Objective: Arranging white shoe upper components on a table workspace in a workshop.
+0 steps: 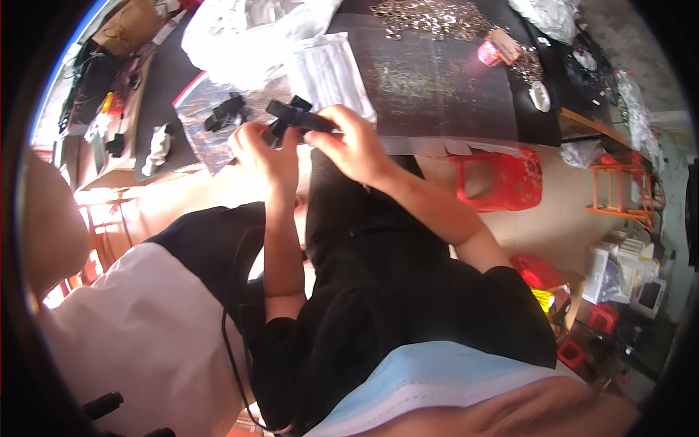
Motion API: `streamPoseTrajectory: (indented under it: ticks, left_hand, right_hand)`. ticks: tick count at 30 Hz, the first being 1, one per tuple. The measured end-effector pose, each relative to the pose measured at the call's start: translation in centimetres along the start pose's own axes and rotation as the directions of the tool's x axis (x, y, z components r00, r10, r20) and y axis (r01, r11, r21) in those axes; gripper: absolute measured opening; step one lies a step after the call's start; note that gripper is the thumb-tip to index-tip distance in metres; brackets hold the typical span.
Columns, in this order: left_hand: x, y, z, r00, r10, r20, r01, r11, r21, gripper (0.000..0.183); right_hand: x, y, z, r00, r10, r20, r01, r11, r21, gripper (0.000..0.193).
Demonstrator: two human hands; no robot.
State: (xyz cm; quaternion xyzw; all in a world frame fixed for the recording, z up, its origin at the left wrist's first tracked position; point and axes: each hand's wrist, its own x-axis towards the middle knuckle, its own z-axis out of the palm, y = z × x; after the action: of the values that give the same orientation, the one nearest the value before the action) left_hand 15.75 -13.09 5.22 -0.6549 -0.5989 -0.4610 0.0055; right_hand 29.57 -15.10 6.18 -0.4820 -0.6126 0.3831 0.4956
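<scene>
Both my hands are raised at the table's near edge around a black, strap-like piece (300, 116); its exact kind is not plain. My right hand (354, 147) grips its right end between thumb and fingers. My left hand (263, 156) is closed at the piece's lower left part, fingertips pinched together. Just beyond my left hand, more black pieces (227, 113) lie on a clear plastic bag (195, 130) with a red edge. Behind my hands is a flat, whitish packet (333, 71) in clear film.
A white plastic bag (233, 44) stands behind the packet. Metal chains (437, 18) lie at the back, near a small pink item (489, 53), past a clear sheet (444, 102). A red stool (513, 182) stands under the table. A person in a white top (138, 328) sits at my left.
</scene>
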Motion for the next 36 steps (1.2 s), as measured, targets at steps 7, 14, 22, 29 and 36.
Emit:
streamPoseTrajectory:
  ticks: [7, 14, 22, 29, 36]
  left_hand:
    - [-3.5, 1.1, -1.5, 0.899, -0.318, 0.303, 0.424, 0.452, -0.785, 0.011]
    - [-3.6, 0.1, -2.0, 0.801, -0.080, 0.593, 0.401, -0.663, -0.632, 0.034]
    - [-4.8, -0.3, -1.4, 0.796, -0.004, 0.606, 0.416, -0.723, -0.552, 0.033]
    - [-6.5, -0.3, -0.7, 0.791, -0.049, 0.610, 0.527, -0.452, -0.720, 0.038]
    - [-5.1, -0.5, -2.4, 0.783, 0.133, 0.608, 0.578, 0.204, -0.790, 0.022]
  right_hand:
    - [-0.5, 0.5, 1.4, 0.940, -0.337, -0.042, 0.329, 0.935, -0.135, 0.024]
    - [0.1, 0.3, 0.9, 0.889, -0.454, 0.053, 0.456, 0.890, -0.018, 0.020]
    - [1.9, -2.0, -1.2, 0.887, -0.461, -0.022, 0.435, 0.851, -0.294, 0.027]
    - [4.6, -4.4, -0.5, 0.891, 0.038, 0.453, 0.016, 0.993, -0.115, 0.033]
    - [3.5, -3.1, -0.6, 0.891, 0.070, 0.449, -0.042, 0.997, -0.072, 0.026]
